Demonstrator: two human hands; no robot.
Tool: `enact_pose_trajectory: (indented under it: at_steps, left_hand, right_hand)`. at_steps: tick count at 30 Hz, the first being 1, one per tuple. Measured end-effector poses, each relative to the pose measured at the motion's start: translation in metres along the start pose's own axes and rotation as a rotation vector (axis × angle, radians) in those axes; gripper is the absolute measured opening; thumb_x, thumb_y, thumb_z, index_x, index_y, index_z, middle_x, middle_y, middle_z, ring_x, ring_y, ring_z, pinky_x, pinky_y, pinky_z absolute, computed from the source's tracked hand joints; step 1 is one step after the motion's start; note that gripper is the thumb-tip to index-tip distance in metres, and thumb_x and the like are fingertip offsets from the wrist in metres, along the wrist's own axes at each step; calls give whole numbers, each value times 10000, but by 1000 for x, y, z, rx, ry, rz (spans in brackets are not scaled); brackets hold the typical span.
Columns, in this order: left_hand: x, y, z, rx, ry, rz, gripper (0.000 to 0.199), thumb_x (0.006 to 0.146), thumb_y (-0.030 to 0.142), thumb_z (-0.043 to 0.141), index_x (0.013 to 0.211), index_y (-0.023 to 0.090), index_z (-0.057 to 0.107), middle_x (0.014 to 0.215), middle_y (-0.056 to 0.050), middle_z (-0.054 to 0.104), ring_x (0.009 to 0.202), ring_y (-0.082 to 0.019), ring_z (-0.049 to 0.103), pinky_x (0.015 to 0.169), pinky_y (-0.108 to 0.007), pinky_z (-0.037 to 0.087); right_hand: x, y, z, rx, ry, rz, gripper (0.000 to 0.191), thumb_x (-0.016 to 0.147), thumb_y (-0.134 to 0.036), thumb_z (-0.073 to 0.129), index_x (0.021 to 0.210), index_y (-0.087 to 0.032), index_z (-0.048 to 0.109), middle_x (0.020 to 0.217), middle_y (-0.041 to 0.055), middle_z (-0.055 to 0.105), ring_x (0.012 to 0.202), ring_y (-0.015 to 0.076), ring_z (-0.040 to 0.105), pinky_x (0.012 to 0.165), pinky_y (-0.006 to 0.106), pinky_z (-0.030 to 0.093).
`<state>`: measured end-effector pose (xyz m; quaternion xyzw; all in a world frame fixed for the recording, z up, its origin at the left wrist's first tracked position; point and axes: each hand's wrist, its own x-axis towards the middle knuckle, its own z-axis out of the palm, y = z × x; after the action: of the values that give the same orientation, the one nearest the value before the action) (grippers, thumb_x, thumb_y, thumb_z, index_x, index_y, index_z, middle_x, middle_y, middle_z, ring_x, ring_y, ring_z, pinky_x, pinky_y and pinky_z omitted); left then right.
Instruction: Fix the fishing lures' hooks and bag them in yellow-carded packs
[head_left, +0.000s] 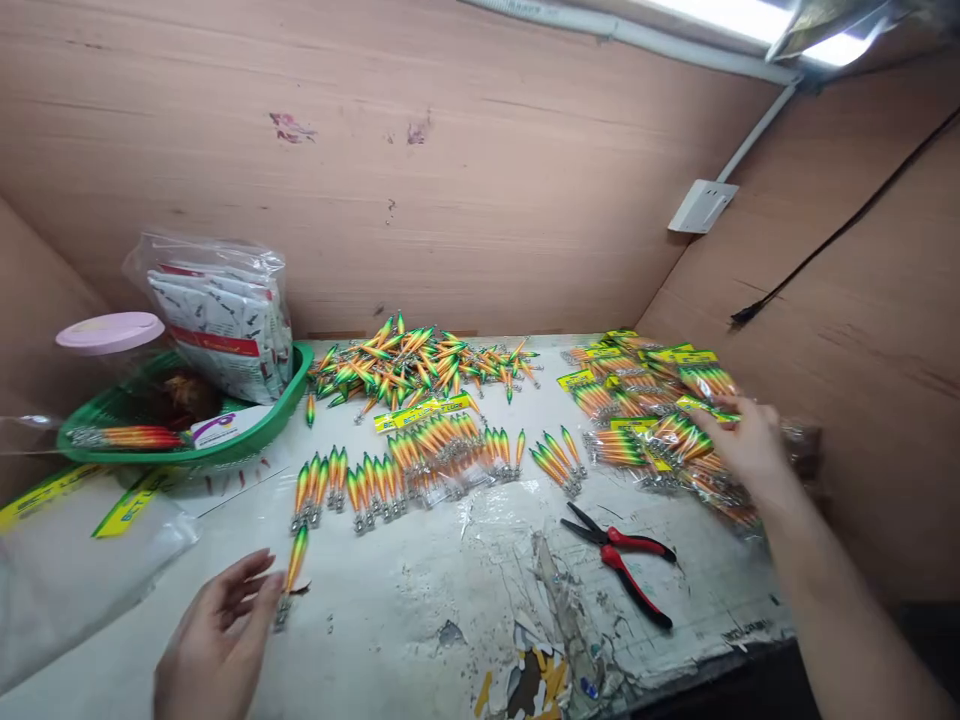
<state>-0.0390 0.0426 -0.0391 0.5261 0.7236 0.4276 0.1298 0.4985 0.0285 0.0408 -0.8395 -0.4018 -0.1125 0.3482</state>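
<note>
My left hand [221, 635] is at the table's front left, fingers loosely curled and thumb apart from them. Its thumb tip is right beside a single green-and-orange fishing lure [298, 560]; whether they touch I cannot tell. My right hand [746, 450] pinches the yellow-topped end of a clear bag of fishing lures [679, 435], over a pile of similar bags [622, 385] at the right. Between the hands, loose lures [375, 490] lie in small rows, and a yellow-headed bag [424, 412] rests among them.
A heap of loose lures [412, 360] lies against the back wall. Red-handled pliers [619, 545] are open at front right. At left are a green basket [289, 395] with packets and a pink-lidded container [111, 332], and flat plastic bags [82, 570]. The front edge is chipped.
</note>
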Motion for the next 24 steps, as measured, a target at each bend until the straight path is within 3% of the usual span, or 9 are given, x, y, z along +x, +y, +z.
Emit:
enact_pose_trajectory:
  at_steps: [3, 6, 8, 10, 14, 16, 18, 21, 24]
  left_hand:
    - [-7, 24, 17, -90, -230, 223, 384, 787, 589, 542, 929, 253, 662, 899, -2, 695, 784, -218, 668, 722, -366, 565]
    - [-15, 52, 51, -44, -405, 570, 322, 810, 384, 590, 1067, 198, 645, 1059, -89, 652, 1006, -272, 609, 870, -430, 517]
    - [-16, 65, 76, 38, -395, 698, 480, 743, 279, 670, 1195, 143, 586, 1101, -138, 617, 1033, -307, 567, 869, -473, 506]
    - [-12, 76, 97, 98, -345, 779, 513, 716, 133, 649, 1222, 127, 568, 1139, -166, 585, 1053, -320, 535, 871, -496, 492]
    - [7, 90, 121, 93, -318, 861, 317, 737, 19, 555, 1001, 157, 664, 1162, -172, 583, 1078, -325, 519, 875, -513, 472]
    - [14, 93, 123, 53, -341, 915, 174, 806, 69, 534, 837, 169, 672, 1085, -147, 633, 1008, -290, 565, 828, -466, 496]
    - [14, 91, 118, -8, -378, 970, 206, 876, 123, 485, 778, 179, 656, 978, -106, 676, 899, -224, 613, 767, -376, 520]
    - [0, 80, 100, -106, -434, 1020, 242, 926, 152, 425, 841, 184, 650, 920, -71, 702, 832, -142, 657, 706, -251, 530]
    - [-22, 67, 80, -230, -486, 1027, 217, 924, 146, 429, 876, 180, 638, 935, -83, 711, 858, -123, 680, 715, -211, 543]
  right_hand:
    - [-68, -34, 45, 180, -227, -222, 219, 874, -355, 577, 954, -161, 637, 1030, 113, 581, 756, 164, 592, 675, 338, 518]
    - [-119, -80, 77, 357, -441, -488, 129, 823, -329, 618, 895, -231, 660, 984, 69, 599, 906, 210, 596, 753, 349, 515]
    - [-136, -105, 92, 430, -490, -585, 141, 817, -293, 610, 934, -229, 657, 973, 70, 593, 959, 225, 578, 812, 373, 497]
    - [-141, -123, 102, 475, -500, -634, 159, 827, -235, 569, 961, -213, 652, 956, 82, 580, 952, 235, 563, 824, 395, 482]
    - [-139, -146, 112, 535, -504, -682, 195, 813, -143, 518, 928, -207, 662, 933, 95, 568, 947, 256, 534, 828, 422, 457]
    - [-141, -154, 108, 567, -513, -685, 185, 826, -151, 511, 915, -205, 663, 919, 96, 573, 941, 257, 533, 828, 422, 451]
    - [-148, -158, 97, 606, -543, -681, 167, 862, -185, 500, 908, -211, 658, 896, 86, 591, 917, 242, 550, 808, 397, 456]
    - [-168, -160, 74, 670, -645, -677, 146, 911, -251, 504, 892, -232, 648, 851, 49, 632, 823, 190, 587, 732, 326, 474]
    - [-191, -158, 55, 713, -755, -656, 120, 908, -295, 551, 882, -233, 651, 803, 24, 650, 738, 157, 596, 656, 278, 477]
